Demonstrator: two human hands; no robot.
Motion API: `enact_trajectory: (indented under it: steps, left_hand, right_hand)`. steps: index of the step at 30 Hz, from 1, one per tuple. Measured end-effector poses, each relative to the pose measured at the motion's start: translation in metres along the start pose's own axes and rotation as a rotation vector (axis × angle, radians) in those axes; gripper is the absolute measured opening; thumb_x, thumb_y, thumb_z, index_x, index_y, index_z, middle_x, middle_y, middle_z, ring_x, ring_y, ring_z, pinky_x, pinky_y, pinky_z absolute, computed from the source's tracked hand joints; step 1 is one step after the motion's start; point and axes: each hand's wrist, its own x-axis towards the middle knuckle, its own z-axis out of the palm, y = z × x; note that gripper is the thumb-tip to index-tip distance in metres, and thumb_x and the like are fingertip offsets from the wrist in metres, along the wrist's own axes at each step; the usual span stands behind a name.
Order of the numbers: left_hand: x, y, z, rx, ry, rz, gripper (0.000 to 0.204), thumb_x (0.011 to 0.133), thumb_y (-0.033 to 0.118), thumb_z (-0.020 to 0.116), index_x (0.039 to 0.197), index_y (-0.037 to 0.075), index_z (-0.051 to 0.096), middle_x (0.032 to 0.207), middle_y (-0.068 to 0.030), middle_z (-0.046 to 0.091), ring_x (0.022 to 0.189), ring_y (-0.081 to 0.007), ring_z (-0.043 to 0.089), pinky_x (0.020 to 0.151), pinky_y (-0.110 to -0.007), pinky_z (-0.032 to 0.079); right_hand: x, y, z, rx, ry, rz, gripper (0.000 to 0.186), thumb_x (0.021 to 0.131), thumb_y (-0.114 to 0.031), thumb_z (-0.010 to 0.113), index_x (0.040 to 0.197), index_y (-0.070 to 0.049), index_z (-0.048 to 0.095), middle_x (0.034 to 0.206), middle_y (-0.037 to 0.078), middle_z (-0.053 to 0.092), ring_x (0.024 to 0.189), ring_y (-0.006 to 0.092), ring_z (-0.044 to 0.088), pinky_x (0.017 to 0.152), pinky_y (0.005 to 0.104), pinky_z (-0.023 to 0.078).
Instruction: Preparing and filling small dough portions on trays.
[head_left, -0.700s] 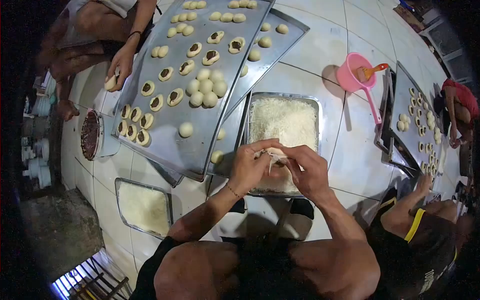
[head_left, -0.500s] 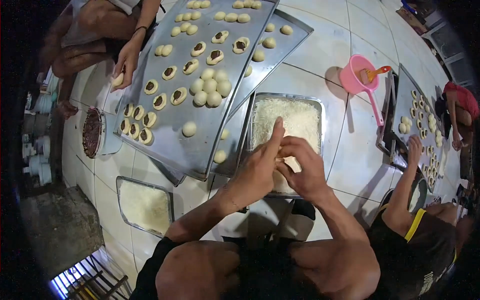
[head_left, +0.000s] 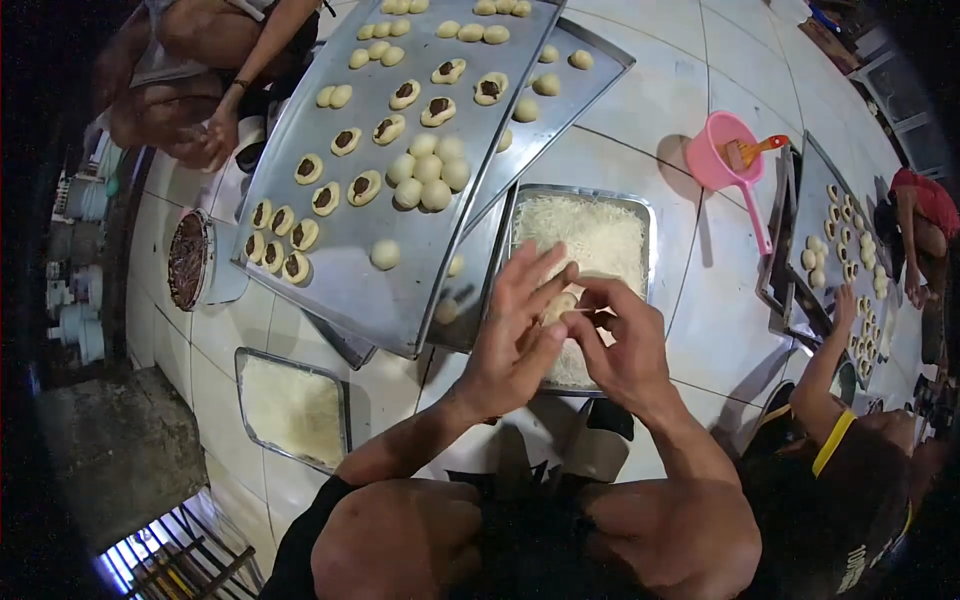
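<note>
Dough piece (head_left: 560, 306) is being pinched by right hand (head_left: 630, 340) above shreds tray (head_left: 652, 238), left hand (head_left: 508, 345) touching it, fingers spread

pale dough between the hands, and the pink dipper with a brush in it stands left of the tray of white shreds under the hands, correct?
Not quite: the pale dough is between the left hand and right hand, but the head view shows the pink dipper with a brush in it standing right of the tray under them, not left.
</note>
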Motion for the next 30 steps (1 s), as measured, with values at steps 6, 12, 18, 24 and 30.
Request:
enact_trajectory:
  steps: [6, 12, 18, 24, 30]
  left_hand:
    - [0.004, 0.001, -0.023, -0.069, 0.052, -0.219, 0.052, 0.092, 0.001, 0.055, 0.141, 0.000, 0.037, 0.126, -0.0161, 0.057, 0.106, -0.0163, 0.056, 0.092, -0.026, 0.045]
    - [-0.003, 0.010, -0.016, 0.004, -0.007, -0.326, 0.049, 0.089, -0.002, 0.057, 0.135, 0.000, 0.040, 0.113, -0.0130, 0.058, 0.103, -0.0169, 0.056, 0.095, -0.028, 0.044]
    - [-0.003, 0.009, -0.010, -0.150, 0.059, -0.197, 0.040, 0.090, -0.002, 0.055, 0.129, -0.002, 0.047, 0.105, -0.0114, 0.060, 0.096, -0.0152, 0.056, 0.098, -0.029, 0.043]
    - [-0.006, 0.015, -0.021, 0.107, -0.053, -0.330, 0.043, 0.093, 0.005, 0.056, 0.134, 0.001, 0.043, 0.113, -0.0102, 0.060, 0.087, -0.0117, 0.057, 0.077, -0.022, 0.047]
    - [-0.005, 0.017, -0.014, -0.034, -0.074, -0.208, 0.040, 0.092, 0.001, 0.054, 0.130, -0.002, 0.044, 0.116, -0.0105, 0.057, 0.093, -0.0151, 0.059, 0.089, -0.027, 0.047]
  right_hand:
    - [-0.001, -0.002, -0.011, 0.093, -0.126, 0.137, 0.016, 0.084, 0.008, 0.062, 0.098, 0.002, 0.066, 0.093, 0.009, 0.059, 0.074, 0.0144, 0.057, 0.068, 0.0224, 0.049]
    - [0.003, -0.004, -0.009, 0.274, -0.111, 0.186, 0.013, 0.085, 0.007, 0.061, 0.095, 0.002, 0.066, 0.096, 0.009, 0.059, 0.079, 0.0142, 0.056, 0.071, 0.0223, 0.048]
    - [0.002, -0.008, -0.012, 0.233, -0.064, 0.087, 0.012, 0.085, 0.007, 0.062, 0.095, 0.001, 0.066, 0.098, 0.008, 0.058, 0.082, 0.0141, 0.056, 0.071, 0.0222, 0.048]
    - [0.001, -0.005, -0.014, 0.137, -0.051, 0.019, 0.013, 0.085, 0.005, 0.063, 0.097, 0.000, 0.066, 0.100, 0.008, 0.059, 0.081, 0.0142, 0.055, 0.070, 0.0217, 0.047]
    - [0.000, -0.015, -0.007, 0.340, -0.022, 0.175, 0.015, 0.086, 0.004, 0.063, 0.100, 0.001, 0.065, 0.103, 0.009, 0.059, 0.081, 0.0141, 0.055, 0.070, 0.0214, 0.048]
